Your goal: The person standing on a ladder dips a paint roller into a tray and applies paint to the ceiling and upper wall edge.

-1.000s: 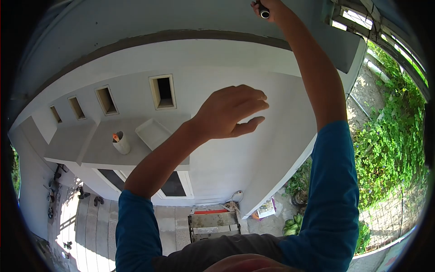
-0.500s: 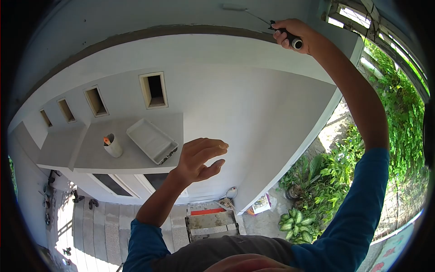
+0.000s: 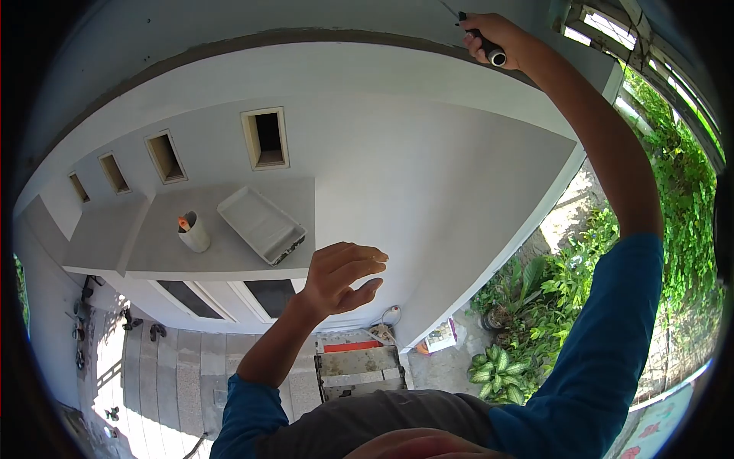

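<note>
High at the upper right, my right hand [image 3: 497, 38] is wrapped round the black handle of a paint roller [image 3: 487, 47]. The roller's thin metal rod points up and left, and its roller head is outside the frame. My left hand [image 3: 342, 277] hangs in the air in front of the white wall, fingers loosely curved and thumb apart, with nothing in it. Behind and left of it, a white paint tray [image 3: 261, 224] lies on the ledge [image 3: 160, 245]. Beside the tray stands a white cup [image 3: 194, 234] with an orange-handled item in it.
Several square openings, one of them a dark vent hole [image 3: 265, 139], line the wall. A worn platform [image 3: 359, 371] stands below, in front of my body. Green plants [image 3: 566, 275] grow at the right, under a window frame [image 3: 612, 27]. Shoes [image 3: 157, 331] lie on the tiled floor.
My right hand and the roller have shifted slightly upward in view, and the roller head has left the frame. The whole view has tilted a little; my left hand keeps its pose.
</note>
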The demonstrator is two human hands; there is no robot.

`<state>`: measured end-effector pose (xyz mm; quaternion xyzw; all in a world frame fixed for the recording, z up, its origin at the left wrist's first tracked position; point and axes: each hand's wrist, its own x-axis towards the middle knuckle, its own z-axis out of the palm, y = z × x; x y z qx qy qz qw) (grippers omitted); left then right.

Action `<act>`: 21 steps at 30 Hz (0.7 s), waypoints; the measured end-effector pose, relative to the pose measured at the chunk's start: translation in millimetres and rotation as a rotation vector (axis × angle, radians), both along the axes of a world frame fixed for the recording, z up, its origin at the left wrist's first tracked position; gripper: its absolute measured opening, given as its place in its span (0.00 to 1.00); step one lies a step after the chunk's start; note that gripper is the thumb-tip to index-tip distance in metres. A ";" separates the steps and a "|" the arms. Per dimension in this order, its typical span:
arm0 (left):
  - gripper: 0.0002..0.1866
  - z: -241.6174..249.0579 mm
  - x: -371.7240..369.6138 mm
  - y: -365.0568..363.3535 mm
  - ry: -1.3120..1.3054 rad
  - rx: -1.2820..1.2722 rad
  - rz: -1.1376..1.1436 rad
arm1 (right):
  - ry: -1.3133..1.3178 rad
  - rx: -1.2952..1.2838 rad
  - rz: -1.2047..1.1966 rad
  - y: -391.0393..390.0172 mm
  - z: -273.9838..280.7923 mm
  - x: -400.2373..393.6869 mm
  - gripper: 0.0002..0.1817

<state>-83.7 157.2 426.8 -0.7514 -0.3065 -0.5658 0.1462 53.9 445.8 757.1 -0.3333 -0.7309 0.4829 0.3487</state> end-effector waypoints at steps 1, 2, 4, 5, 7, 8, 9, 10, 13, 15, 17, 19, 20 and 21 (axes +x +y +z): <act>0.08 -3.6 -0.4 0.0 0.002 0.004 0.019 | -0.027 -0.125 0.025 -10.1 -8.8 8.0 0.11; 0.08 -2.6 -1.4 0.1 0.002 0.009 0.017 | -0.027 -0.121 0.022 -15.4 -14.0 13.7 0.11; 0.10 2.0 -2.0 2.4 0.015 0.059 0.063 | 0.002 -0.176 0.052 -21.7 -16.5 21.3 0.08; 0.10 5.1 -2.1 3.0 0.018 0.070 0.064 | 0.000 -0.183 0.055 -21.7 -12.2 19.0 0.08; 0.10 10.7 -3.0 1.9 0.029 0.082 0.063 | 0.032 -0.124 0.056 -21.3 -7.7 7.8 0.08; 0.10 11.8 -3.7 2.0 0.034 0.091 0.071 | 0.059 -0.078 0.053 -22.6 -4.8 1.6 0.08; 0.10 11.7 -4.0 1.6 0.043 0.088 0.068 | 0.062 -0.072 0.061 -22.1 2.7 -5.3 0.08; 0.11 11.8 -4.4 1.0 0.052 0.085 0.064 | 0.095 -0.032 0.061 -18.2 16.8 -15.6 0.07; 0.11 16.5 -6.1 -0.8 0.067 0.093 0.077 | 0.186 0.074 0.098 36.6 74.3 -60.7 0.12; 0.11 18.5 -6.1 -3.9 0.072 0.099 0.087 | 0.245 0.091 0.094 41.7 87.6 -97.2 0.11; 0.11 20.6 -8.1 -7.4 0.079 0.089 0.105 | 0.312 0.110 0.085 37.7 84.1 -112.8 0.11; 0.11 23.4 -7.6 -10.6 0.062 0.094 0.108 | 0.227 0.088 -0.004 33.6 65.5 -107.9 0.11; 0.11 25.1 -8.3 -10.8 0.042 0.106 0.111 | 0.226 0.086 -0.007 23.5 51.9 -98.4 0.11; 0.11 27.9 -11.1 -8.9 0.039 0.110 0.109 | 0.175 0.045 0.028 6.9 35.2 -85.0 0.04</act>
